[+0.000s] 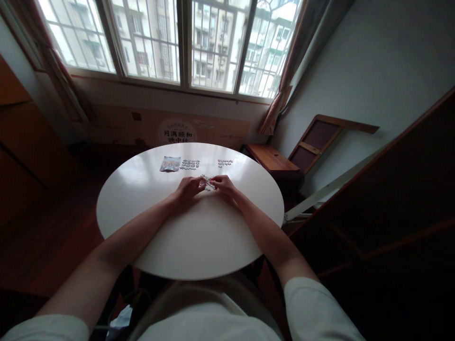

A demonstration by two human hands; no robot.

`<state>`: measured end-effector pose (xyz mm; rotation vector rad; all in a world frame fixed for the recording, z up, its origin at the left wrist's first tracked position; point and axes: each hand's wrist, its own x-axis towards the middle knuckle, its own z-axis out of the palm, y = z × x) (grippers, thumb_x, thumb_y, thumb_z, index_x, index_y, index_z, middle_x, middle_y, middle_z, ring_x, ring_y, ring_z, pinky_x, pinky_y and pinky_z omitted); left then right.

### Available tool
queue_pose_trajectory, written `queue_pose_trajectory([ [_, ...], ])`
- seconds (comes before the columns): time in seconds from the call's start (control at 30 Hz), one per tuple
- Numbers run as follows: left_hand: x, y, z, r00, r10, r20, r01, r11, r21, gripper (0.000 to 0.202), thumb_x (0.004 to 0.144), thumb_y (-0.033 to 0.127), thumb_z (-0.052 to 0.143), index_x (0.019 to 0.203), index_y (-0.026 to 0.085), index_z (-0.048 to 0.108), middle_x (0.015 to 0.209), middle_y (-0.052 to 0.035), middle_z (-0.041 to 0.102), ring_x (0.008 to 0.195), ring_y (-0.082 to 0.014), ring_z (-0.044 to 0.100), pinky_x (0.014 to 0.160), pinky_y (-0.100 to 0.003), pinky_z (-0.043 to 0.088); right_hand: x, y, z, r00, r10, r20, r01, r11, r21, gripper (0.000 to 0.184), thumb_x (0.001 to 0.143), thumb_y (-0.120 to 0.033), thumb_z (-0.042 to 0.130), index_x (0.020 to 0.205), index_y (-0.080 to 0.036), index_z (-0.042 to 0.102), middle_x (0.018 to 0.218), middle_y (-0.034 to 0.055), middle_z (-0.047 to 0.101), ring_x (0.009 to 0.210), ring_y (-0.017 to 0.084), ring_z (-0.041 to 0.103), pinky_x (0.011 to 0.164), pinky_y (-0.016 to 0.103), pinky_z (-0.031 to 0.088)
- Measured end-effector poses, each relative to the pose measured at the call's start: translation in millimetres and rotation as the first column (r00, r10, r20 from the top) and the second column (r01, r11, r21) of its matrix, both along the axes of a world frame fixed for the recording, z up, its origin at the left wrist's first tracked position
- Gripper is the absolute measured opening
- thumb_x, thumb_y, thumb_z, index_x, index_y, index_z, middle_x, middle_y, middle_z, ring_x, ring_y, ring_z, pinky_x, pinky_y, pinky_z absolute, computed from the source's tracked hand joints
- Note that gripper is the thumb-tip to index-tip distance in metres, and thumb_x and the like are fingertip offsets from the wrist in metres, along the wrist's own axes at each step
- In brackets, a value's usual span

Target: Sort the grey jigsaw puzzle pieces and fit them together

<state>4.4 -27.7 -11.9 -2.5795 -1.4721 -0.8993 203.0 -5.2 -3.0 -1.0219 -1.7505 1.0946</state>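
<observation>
Packet (pixel 170 164) beyond your left hand (pixel 190 186), contents hidden, forearms (pixel 142 229) angled inward, right hand (pixel 223 183) close opposite, just apart, both curled at pieces (pixel 209 187) between, grip impossible to tell.

The person wears a pale, off-white short-sleeved top (pixel 209 329), plain over the part in view, its cloth softly creased across the belly. The left sleeve (pixel 50 329) and right sleeve (pixel 320 308) are cut wide and loose, each ending in a smooth, straight edge on the upper arm, with the arms, left hand (pixel 190 187) and right hand (pixel 223 183) bare below. Beyond the belly, shaded greyish-beige cloth (pixel 199 293) shows, too dim to tell whether it belongs to the top or to legwear.
</observation>
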Motion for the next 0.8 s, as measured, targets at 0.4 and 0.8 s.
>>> queue_pose_trajectory([
  [0.4,-0.3,1.0,-2.1,1.0,-0.018,-0.019,0.018,0.999,-0.029,0.026,0.086,0.036,0.054,0.094,0.023,0.075,0.067,-0.0019,0.071,0.062,-0.0171,0.065,0.06,-0.024,0.04,1.5,0.7,-1.7,1.0,0.023,-0.014,-0.022,1.0,0.015,0.035,0.062,-0.042,0.076,0.075,-0.01,0.071,0.055,0.0006,0.061,0.048,0.009,0.052,0.05,0.023,0.04],
  [0.8,1.1,-1.6,1.5,0.999,-0.041,-0.007,0.041,0.998,-0.041,0.03,0.09,0.037,0.051,0.098,0.022,0.075,0.066,-0.0027,0.07,0.061,-0.0167,0.064,0.06,-0.024,0.041,1.8,5.4,-5.5,0.999,0.031,-0.006,-0.031,0.999,0.008,0.033,0.062,-0.04,0.076,0.076,-0.011,0.072,0.055,0.0008,0.062,0.048,0.009,0.052,0.05,0.023,0.04],
])
